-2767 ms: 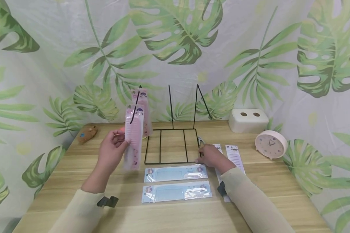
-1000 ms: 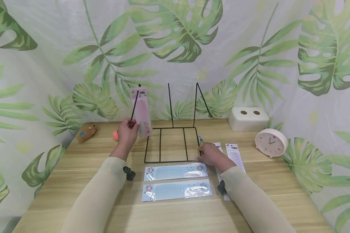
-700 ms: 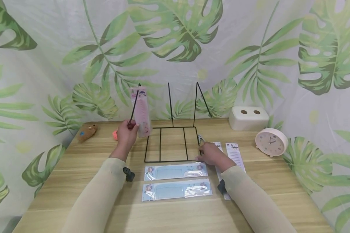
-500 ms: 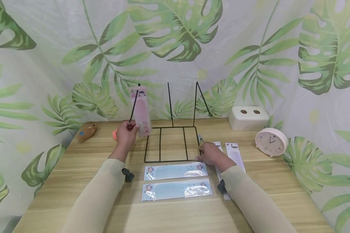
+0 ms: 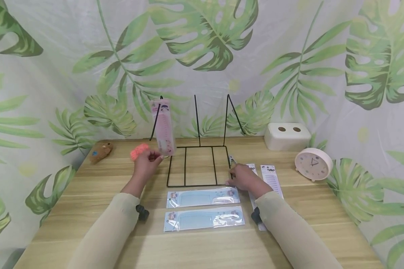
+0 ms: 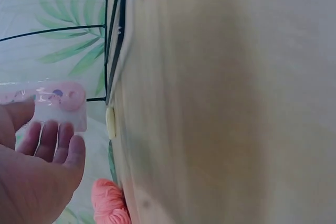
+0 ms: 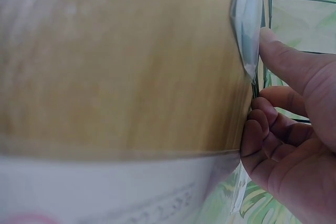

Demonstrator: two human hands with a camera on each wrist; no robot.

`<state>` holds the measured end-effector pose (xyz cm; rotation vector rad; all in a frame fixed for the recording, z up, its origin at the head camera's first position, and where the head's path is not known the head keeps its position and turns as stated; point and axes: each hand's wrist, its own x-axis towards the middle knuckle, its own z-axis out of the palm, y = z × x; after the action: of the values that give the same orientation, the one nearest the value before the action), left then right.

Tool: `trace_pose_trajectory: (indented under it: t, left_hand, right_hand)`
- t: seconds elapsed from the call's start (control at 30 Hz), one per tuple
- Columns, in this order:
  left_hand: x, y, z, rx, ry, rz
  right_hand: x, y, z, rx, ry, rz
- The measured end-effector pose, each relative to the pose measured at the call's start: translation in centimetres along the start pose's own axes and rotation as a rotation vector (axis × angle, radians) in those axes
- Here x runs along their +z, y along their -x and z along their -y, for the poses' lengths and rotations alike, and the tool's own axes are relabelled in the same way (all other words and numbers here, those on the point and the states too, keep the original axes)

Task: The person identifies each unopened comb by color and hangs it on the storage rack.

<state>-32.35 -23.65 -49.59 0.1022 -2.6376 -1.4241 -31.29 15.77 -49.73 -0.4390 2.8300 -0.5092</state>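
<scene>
We have a pink comb packet (image 5: pixel 164 130) hanging upright from the left hook (image 5: pixel 155 121) of a black wire rack (image 5: pixel 198 185) on the wooden table (image 5: pixel 222 246); whether it is one packet or several stacked, we cannot tell. Our left hand (image 5: pixel 144 164) is just beside the packet's lower end, its fingers loosely bent, thumb and fingertips apart; it does not seem to grip anything, though we cannot tell whether a fingertip brushes the plastic. Our right hand (image 5: pixel 242 177) holds the rack's near right corner, thumb along the front bar and the other fingers curled at the side. To do this well, we should keep that corner pressed down while the left hand draws back, since a light wire frame could tip or slide. We would pull the left hand straight away from the packet, so that no finger snags the plastic and swings it, and keep clear of the hook's downward-sloping tip. The coral yarn (image 5: pixel 139 150) sits close behind that hand, so a low sweep to the left could knock it. Two blue comb packets, the rear one (image 5: pixel 202 198) and the nearer one (image 5: pixel 205 219), lie flat before the rack.
</scene>
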Motion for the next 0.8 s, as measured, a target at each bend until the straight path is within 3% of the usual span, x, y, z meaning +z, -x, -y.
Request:
trace_pose_trajectory:
  t: [0.23,0.33,0.4,0.57,0.8]
  left_hand:
    - [0.1,1.3,0.6,0.034,-0.201,0.305]
    - [0.1,1.8,0.5,0.083,-0.302,0.383]
    - [0.1,2.1,0.4,0.111,-0.349,0.414]
    - [0.1,2.5,0.6,0.095,-0.382,0.462]
    - [0.3,2.6,0.8,0.111,-0.392,0.468]
  right_hand:
    - [-0.1,0.0,0.0,-0.003,0.007,0.005]
    - [-0.1,0.1,0.0,-0.013,0.018,0.001]
    - [-0.1,0.1,0.0,-0.019,0.025,-0.001]
    - [0.0,0.0,0.0,-0.036,0.031,-0.007]
    - [0.0,-0.1,-0.1,-0.048,0.039,-0.014]
